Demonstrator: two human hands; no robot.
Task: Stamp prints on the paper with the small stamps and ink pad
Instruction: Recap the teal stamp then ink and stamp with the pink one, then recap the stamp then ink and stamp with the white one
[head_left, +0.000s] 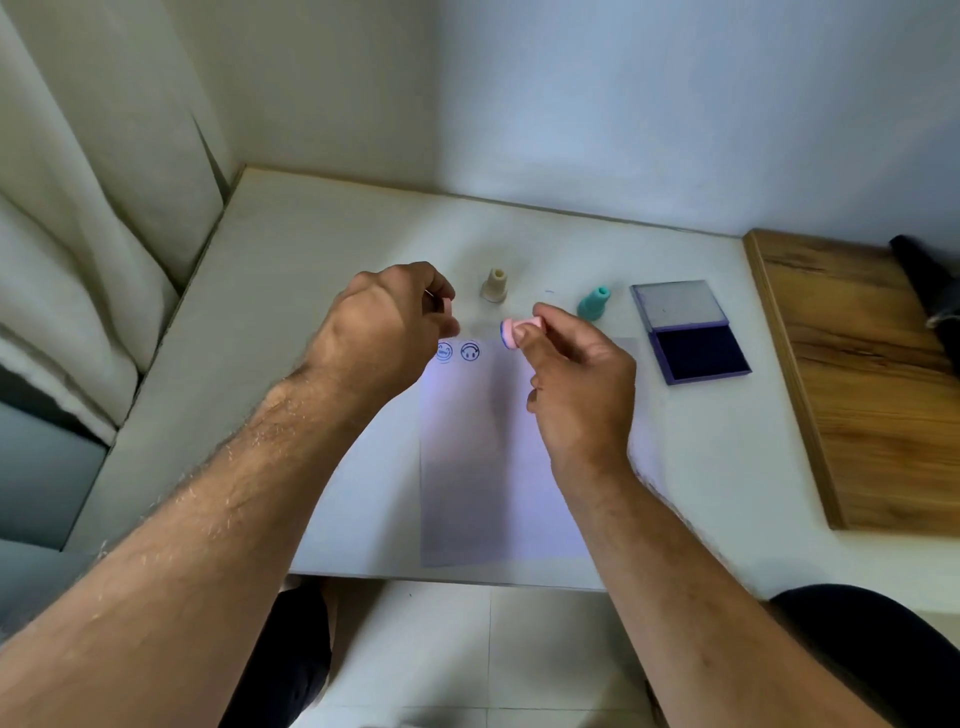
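Observation:
A white sheet of paper lies on the table with two round face prints near its top left corner. My right hand holds a small pink stamp on its side above the paper's top edge, its inked face turned left. My left hand hovers left of it, fingers pinched on a small pink piece, likely the cap. A beige stamp and a teal stamp stand upright beyond the paper. The open ink pad sits at the right.
A wooden board lies along the table's right side with a dark object on its far end. Walls close the table at the back; a cushioned seat borders the left. The near table edge is below the paper.

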